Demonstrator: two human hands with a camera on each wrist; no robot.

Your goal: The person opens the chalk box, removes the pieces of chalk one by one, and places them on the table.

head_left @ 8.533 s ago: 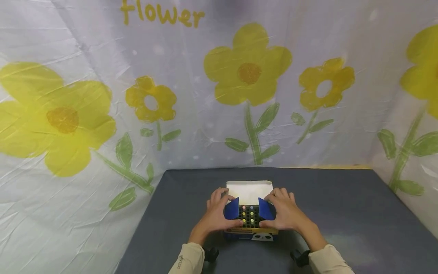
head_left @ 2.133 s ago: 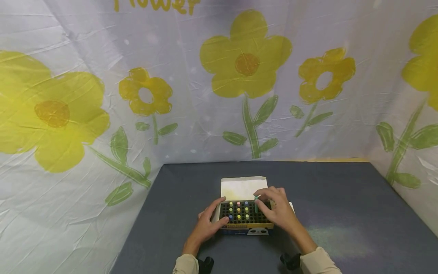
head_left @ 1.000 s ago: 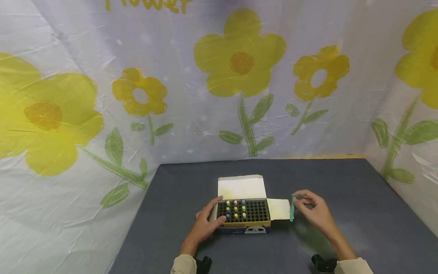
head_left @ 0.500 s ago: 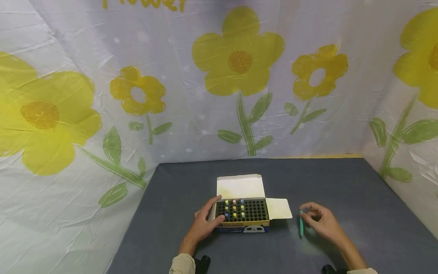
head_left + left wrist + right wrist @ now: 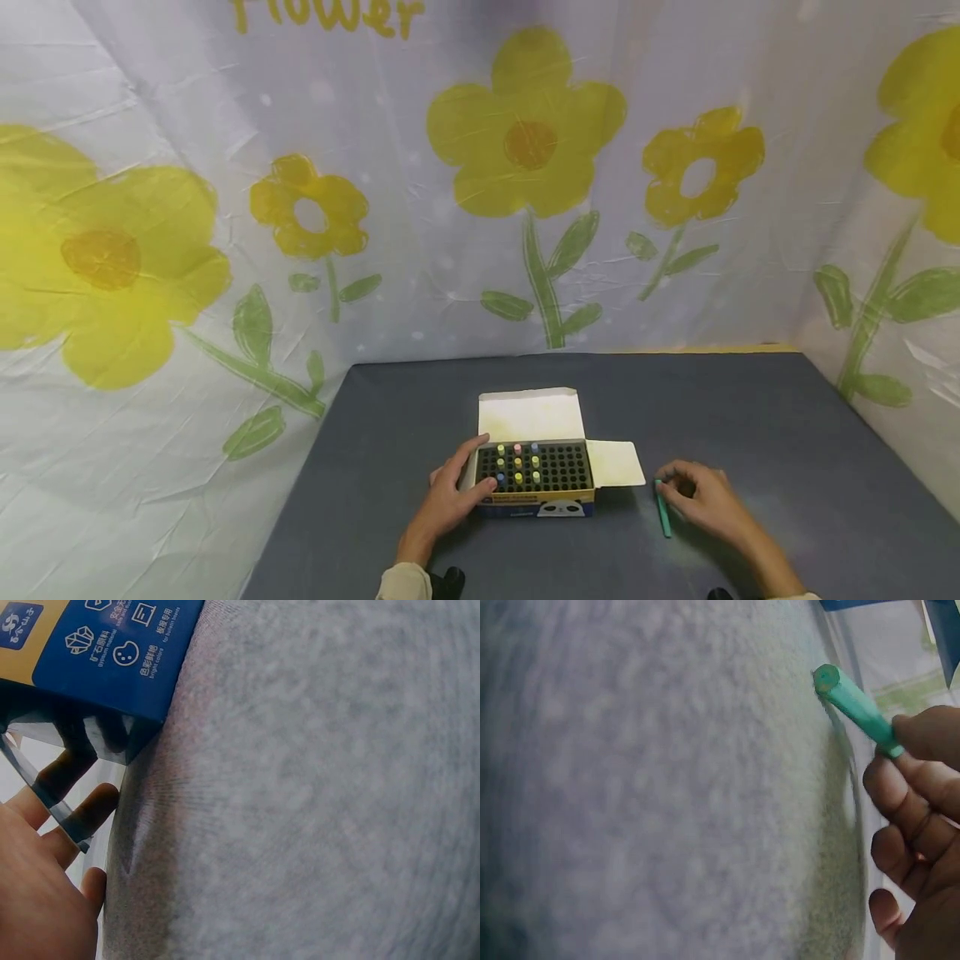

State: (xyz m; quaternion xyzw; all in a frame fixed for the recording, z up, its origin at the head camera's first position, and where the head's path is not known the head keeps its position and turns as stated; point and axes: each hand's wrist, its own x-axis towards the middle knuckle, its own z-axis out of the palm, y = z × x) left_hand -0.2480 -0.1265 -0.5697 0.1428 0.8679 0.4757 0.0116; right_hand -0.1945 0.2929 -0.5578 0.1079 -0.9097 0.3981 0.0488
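Between thumb and fingertips, my right hand [image 5: 712, 502] pinches a green chalk stick [image 5: 663, 512] by its upper end, to the right of the chalk box. The right wrist view shows the chalk [image 5: 859, 712] slanting away from the fingers, its far end right at the table surface. A blue and yellow chalk box [image 5: 517, 507] with a panda print lies with its top lid [image 5: 531, 417] folded back. Several coloured chalks stand in the left part of its black holed insert [image 5: 566, 467]. My left hand [image 5: 444, 505] holds the box's left end, thumb on the front rim, fingers around the side.
A white side flap [image 5: 617, 464] sticks out from the box's right end towards the right hand. The dark grey table [image 5: 390, 425] meets a white curtain [image 5: 420, 275] printed with yellow flowers at its back edge.
Since two seconds ago, my right hand has lifted the green chalk out of the insert, carried it right past the side flap and lowered it to the table. My left hand has stayed on the box.
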